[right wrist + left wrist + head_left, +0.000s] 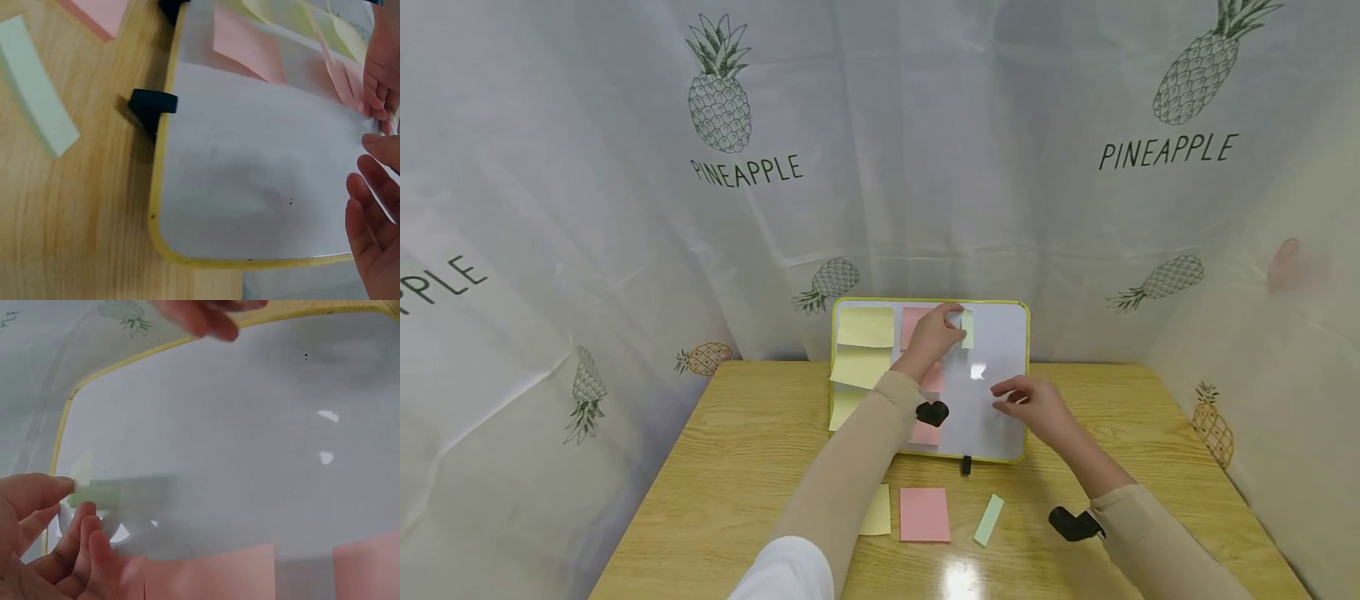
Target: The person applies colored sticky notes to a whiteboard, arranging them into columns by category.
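Note:
My left hand (931,337) is at the upper part of a whiteboard (988,429) with a yellow rim. Its thumb and fingers stand a little apart beside a narrow green sticky note (968,330). In the left wrist view, the green note (119,494) lies along the board, and the thumb tip is at one end of it; any contact is unclear. My right hand (1033,407) hovers before the board's right side, with a gap between thumb and fingers and nothing in it. Yellow sticky notes (865,327) form a column at the left, beside pink sticky notes (915,321) partly hidden by my left arm.
On the wooden table (737,467) before the board lie a yellow pad (876,512), a pink pad (925,515) and a narrow green pad (988,521). A black foot (966,465) shows at the board's lower edge. A pineapple-print curtain (925,167) hangs behind.

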Motion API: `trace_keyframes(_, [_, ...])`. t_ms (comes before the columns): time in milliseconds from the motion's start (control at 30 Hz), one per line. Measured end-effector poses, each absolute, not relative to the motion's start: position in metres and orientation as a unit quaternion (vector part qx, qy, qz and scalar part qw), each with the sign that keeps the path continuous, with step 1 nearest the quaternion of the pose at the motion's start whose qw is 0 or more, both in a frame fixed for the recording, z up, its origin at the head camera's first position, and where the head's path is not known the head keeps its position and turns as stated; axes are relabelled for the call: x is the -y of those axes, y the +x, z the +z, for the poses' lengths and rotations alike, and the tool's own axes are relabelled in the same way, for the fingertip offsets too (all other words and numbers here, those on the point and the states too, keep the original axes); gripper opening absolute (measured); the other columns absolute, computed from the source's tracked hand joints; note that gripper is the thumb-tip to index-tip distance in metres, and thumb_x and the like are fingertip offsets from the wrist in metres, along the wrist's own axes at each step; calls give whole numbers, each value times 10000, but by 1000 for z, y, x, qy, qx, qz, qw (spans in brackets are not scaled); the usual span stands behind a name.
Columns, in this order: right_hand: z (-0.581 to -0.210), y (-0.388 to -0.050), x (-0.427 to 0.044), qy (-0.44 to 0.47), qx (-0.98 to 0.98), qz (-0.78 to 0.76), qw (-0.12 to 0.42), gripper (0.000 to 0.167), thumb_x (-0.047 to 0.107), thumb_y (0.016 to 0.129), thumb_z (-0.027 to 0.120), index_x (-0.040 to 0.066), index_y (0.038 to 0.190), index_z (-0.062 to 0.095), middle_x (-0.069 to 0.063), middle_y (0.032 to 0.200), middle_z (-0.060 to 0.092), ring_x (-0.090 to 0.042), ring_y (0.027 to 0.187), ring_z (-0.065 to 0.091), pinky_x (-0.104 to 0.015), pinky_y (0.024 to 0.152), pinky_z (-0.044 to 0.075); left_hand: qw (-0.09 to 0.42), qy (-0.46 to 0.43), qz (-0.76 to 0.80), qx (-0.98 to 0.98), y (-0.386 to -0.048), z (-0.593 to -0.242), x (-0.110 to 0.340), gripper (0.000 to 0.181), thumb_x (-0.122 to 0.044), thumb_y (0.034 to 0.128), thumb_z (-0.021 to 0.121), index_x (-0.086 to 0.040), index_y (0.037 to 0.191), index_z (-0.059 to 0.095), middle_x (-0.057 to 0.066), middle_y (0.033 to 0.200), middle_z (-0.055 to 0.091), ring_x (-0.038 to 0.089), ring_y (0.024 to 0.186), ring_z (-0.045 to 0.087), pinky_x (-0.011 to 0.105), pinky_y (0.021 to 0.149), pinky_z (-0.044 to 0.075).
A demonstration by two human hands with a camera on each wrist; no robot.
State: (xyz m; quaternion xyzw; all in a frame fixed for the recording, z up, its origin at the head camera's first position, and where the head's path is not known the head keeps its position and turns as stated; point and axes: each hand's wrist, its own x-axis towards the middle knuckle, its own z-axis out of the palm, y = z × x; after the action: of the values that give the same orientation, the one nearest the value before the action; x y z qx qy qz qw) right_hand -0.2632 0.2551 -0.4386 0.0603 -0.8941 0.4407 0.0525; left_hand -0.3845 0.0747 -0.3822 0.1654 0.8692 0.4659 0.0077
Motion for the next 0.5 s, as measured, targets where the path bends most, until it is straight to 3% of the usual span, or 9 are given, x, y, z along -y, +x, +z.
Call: trace_keyframes(500, [-469, -219, -266, 100, 890, 443, 42, 183, 87, 855, 752, 33, 1028, 732, -74, 1008, 685, -161, 817, 596, -282, 710, 512, 22, 172, 463, -869, -383, -382, -78, 507, -70, 868, 700, -210, 1340, 578, -24, 798, 616, 118, 635, 544, 254, 572, 437])
